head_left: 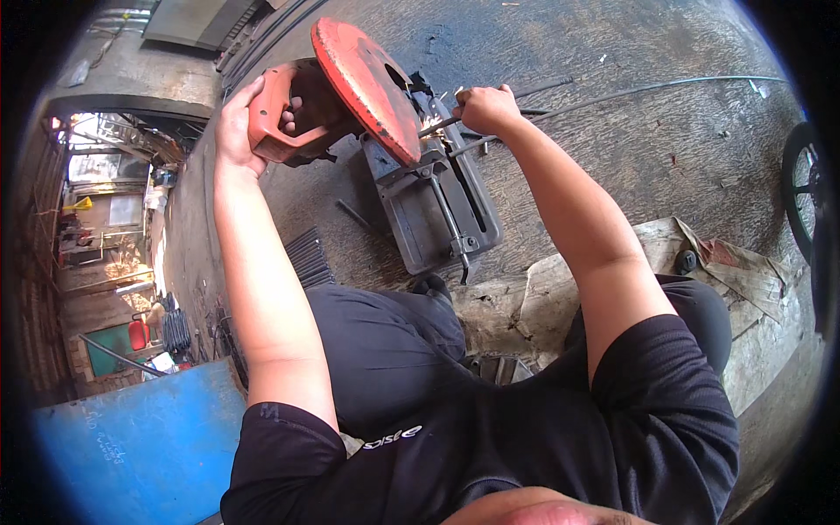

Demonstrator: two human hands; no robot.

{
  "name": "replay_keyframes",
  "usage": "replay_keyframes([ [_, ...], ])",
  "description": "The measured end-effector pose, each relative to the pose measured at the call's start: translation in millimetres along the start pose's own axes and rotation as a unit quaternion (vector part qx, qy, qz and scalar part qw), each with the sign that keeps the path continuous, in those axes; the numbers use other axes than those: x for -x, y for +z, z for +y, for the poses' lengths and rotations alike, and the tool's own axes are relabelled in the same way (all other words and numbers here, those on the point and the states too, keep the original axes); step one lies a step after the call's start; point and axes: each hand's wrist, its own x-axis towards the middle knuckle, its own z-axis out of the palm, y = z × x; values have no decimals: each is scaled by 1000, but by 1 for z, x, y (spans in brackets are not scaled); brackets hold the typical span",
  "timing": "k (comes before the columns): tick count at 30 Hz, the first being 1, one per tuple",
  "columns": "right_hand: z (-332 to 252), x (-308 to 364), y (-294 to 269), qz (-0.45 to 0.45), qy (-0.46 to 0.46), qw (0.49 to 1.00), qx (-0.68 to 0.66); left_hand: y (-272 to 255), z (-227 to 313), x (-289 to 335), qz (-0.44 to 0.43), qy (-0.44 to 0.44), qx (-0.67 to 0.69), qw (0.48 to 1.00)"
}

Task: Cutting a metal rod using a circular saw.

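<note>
An orange-red cut-off saw [363, 83] stands on the floor ahead of me, over a dark metal base [404, 234] with a clamp screw [444, 206]. My left hand [234, 129] is wrapped round the saw's orange handle. My right hand [487, 109] is closed round a metal rod [544, 86], whose near end reaches in beside the saw's guard. Bright specks show there, perhaps sparks or shavings. The guard hides the blade and the point where it meets the rod. A longer thin rod [647, 92] passes by my right wrist toward the base.
A row of short dark rods [308, 259] lies beside my left leg, with a single short piece [359, 216] near the base. Pale stained sheeting [547, 302] lies under my right leg. A wheel [798, 179] stands at the far right; a blue panel [140, 446] is lower left.
</note>
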Motion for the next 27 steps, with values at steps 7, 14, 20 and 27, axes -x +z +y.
replay_keyframes([
  [7,1,-1,3,5,-2,1000,9,-3,-1,0,-8,11,0,1000],
  [14,3,-3,2,-13,-17,1000,6,-4,0,-1,-21,9,4,1000],
  [20,4,-2,5,-14,-14,1000,-5,-1,1,1,-28,-10,17,999],
  [27,3,0,4,-21,-11,1000,-13,-3,1,-1,-33,-13,17,999],
])
